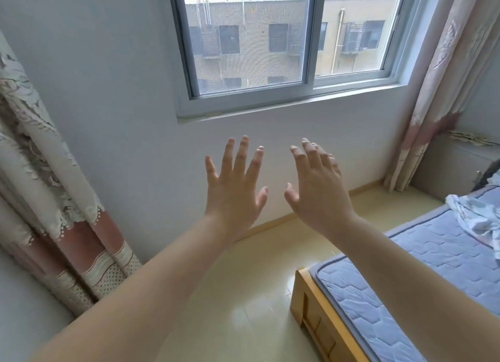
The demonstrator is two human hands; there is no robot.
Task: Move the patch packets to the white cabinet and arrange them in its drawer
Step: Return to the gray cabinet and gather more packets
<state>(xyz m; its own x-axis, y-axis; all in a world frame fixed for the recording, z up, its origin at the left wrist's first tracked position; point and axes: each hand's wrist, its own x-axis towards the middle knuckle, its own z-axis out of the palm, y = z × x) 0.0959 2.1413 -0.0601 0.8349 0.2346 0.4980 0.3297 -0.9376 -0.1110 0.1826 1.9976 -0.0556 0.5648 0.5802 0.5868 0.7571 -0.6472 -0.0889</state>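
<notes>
Head view: both hands are raised before the wall under the window [284,45], the left hand [234,191] and right hand [319,194] apart, fingers spread, holding nothing, which reads as a pose and not a grasp. No patch packets or white cabinet are in view; only the bed [422,269] and curtain [54,188] flank the floor [243,294], so the task appears not yet begun.

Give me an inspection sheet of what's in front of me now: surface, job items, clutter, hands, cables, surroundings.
Surface: pale glossy floor; no worktop in view.
Job's things: no patch packets seen; pale unit beyond the bed, cannot tell what.
Clutter: crumpled patterned cloth on the blue mattress.
Grippers: left hand and right hand raised side by side, fingers spread, holding nothing.
Cables: nothing seen.
Surroundings: white wall, window, left curtain, right curtain, wooden bed frame.
</notes>
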